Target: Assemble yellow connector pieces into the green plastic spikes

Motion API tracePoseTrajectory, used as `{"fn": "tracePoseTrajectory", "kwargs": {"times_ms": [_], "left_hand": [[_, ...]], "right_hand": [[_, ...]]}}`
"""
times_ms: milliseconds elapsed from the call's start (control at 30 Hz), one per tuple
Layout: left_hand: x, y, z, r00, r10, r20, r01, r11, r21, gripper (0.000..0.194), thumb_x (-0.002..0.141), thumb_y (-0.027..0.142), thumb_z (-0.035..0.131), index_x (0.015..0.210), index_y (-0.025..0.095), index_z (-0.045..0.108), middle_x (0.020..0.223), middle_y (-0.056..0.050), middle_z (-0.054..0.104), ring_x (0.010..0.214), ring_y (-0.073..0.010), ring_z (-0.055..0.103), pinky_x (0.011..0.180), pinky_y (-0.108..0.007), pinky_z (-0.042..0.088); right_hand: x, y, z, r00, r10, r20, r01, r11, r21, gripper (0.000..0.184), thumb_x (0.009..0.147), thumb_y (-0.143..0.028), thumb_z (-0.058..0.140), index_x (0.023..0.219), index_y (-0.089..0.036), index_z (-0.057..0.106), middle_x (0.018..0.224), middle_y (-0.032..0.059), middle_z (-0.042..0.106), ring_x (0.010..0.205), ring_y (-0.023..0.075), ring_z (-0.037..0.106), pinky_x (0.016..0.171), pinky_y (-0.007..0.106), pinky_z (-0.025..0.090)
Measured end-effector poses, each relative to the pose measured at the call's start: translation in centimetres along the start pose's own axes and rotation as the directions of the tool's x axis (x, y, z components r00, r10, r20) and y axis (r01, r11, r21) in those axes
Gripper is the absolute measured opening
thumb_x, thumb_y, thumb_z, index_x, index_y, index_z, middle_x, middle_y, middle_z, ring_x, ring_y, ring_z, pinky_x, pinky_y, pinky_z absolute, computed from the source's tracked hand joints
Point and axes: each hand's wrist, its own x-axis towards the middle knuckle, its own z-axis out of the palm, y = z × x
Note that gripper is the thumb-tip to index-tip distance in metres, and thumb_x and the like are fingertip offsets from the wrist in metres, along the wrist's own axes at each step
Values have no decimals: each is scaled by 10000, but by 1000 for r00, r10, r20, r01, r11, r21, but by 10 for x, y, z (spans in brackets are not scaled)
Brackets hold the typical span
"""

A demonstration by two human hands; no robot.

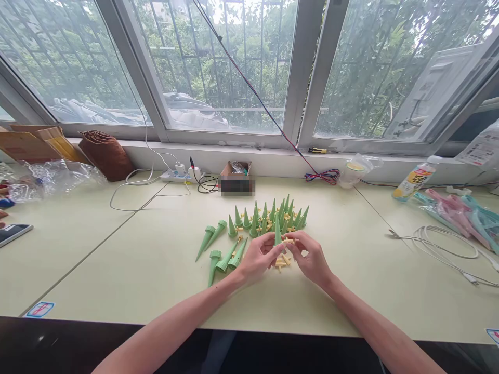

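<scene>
My left hand [260, 255] is closed around a green plastic spike [277, 232], its tip pointing up. My right hand [312, 255] pinches a small cream-yellow valve piece [288, 241] against the side of that spike; whether the two are joined I cannot tell. Loose yellow valve pieces [283, 262] lie on the table between my hands. Just beyond stands a cluster of upright green spikes [253, 226] with yellow pieces at their sides. Left of my left hand, several green spikes [213, 262] lie on their sides.
On the pale table [156, 270], a small cardboard box [236, 179] and a power strip [181, 175] stand by the windowsill. At right are a bottle [416, 179], a coiled white cable [448, 244] and pink and teal plastic items [456, 208]. A phone [14, 234] is at the far left.
</scene>
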Motion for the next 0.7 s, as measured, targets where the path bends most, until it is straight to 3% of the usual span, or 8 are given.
{"fn": "tracePoseTrajectory", "kwargs": {"times_ms": [200,400,567,700], "left_hand": [[0,0,-1,997,79,19,-81,984,161,364,913,462,596,1106,155,626,833,-36,654,592,-110,563,528,-226,487],[1,-8,-2,991,128,-28,-111,935,337,319,911,428,596,1064,149,620,740,-4,608,573,-109,538,541,-243,495],[0,-6,0,996,88,-11,-83,966,244,330,913,445,593,1072,156,606,758,-5,601,549,-97,525,512,-228,481],[0,-1,2,1000,24,-2,-24,995,96,379,919,484,579,1110,157,578,802,-15,603,491,-66,470,448,-202,423]], "right_hand": [[0,3,0,1000,-4,18,5,999,-42,238,1001,-380,495,929,-197,629,799,48,629,583,142,542,543,279,473],[-1,9,0,999,-16,45,21,992,-124,363,1014,-417,446,751,-190,552,633,0,529,537,129,457,505,255,378],[-1,8,1,999,0,38,4,994,-111,367,1015,-405,446,740,-188,558,633,3,536,534,125,457,500,255,376],[0,-1,0,999,38,19,-38,999,-36,268,1002,-402,478,897,-187,600,771,43,649,568,136,552,515,263,447]]}}
